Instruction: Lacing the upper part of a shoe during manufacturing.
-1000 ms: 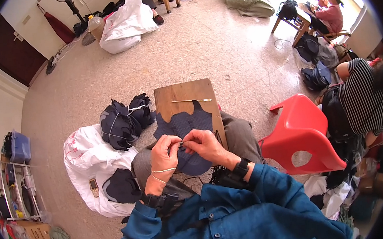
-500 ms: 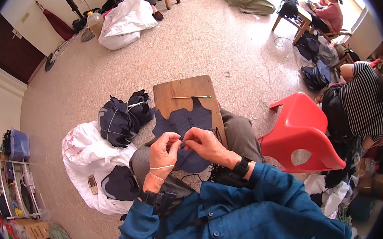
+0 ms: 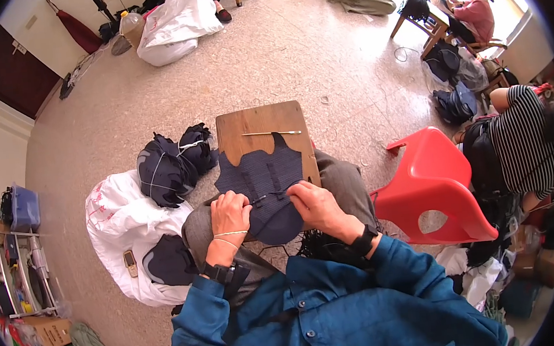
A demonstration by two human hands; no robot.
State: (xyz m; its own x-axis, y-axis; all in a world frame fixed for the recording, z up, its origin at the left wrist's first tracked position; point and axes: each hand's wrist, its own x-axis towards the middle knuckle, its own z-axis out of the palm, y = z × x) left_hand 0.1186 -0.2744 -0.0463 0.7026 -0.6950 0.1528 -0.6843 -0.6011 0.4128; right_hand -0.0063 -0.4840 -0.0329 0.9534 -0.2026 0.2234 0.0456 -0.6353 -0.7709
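The left hand (image 3: 230,212) and right hand (image 3: 316,204) pinch a thin dark cord (image 3: 262,198), thumbs tight to fingers. Both hands are backs up, fingertips turned inward. The dark cloth (image 3: 266,174) lies under the cord on a wooden board (image 3: 258,119), long way front to back, its round end toward the person.

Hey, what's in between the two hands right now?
The head view shows a dark cloth piece spread between the left hand and the right hand, with what looks like a thin dark strand running across it.
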